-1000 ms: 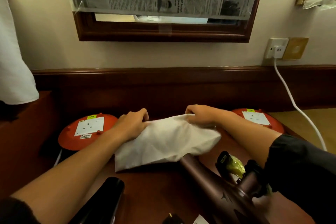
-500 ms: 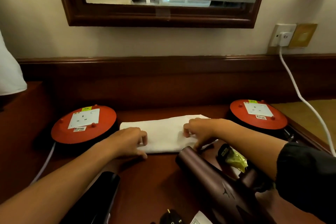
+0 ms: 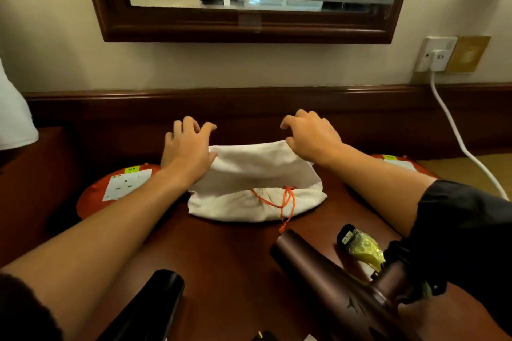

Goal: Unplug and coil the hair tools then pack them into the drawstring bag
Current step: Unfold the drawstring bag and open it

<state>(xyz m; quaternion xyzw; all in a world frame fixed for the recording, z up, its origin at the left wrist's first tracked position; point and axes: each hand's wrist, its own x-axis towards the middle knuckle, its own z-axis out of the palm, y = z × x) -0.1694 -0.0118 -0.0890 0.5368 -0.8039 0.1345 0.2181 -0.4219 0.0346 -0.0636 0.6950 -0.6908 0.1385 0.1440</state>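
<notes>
Two hands, left [image 3: 188,147] and right [image 3: 310,137], pinch the drawstring bag [image 3: 257,183] by its far edge on the counter [image 3: 235,252]; opening its mouth for the hair tools likely comes next.

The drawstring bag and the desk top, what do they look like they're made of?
Drawstring bag: looks like soft, matte off-white woven cloth, cotton or canvas perhaps; it sags and gathers into folds at its orange cord. Desk top: dark reddish-brown wood or wood veneer, smooth and glossy with a soft sheen; which one is unclear.
</notes>
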